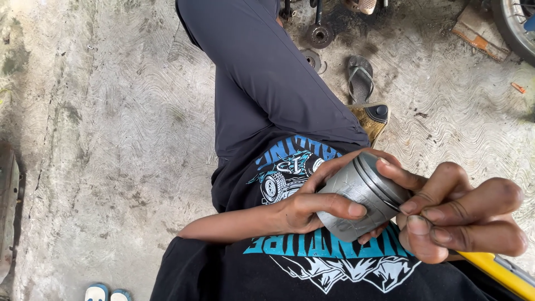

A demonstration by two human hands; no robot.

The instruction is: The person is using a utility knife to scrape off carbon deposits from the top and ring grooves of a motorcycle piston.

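Held over the lap above the black printed shirt — a grey metal piston, tilted, grooved crown end toward the right. Gripped around its skirt by the left hand, thumb across the front and fingers curled behind; pinched at the ringed crown edge by the right hand, fingertips pressed together on the rim. Below, on the concrete floor — a sandal, round metal parts, a wheel at the top right corner, a yellow bar under the right hand.
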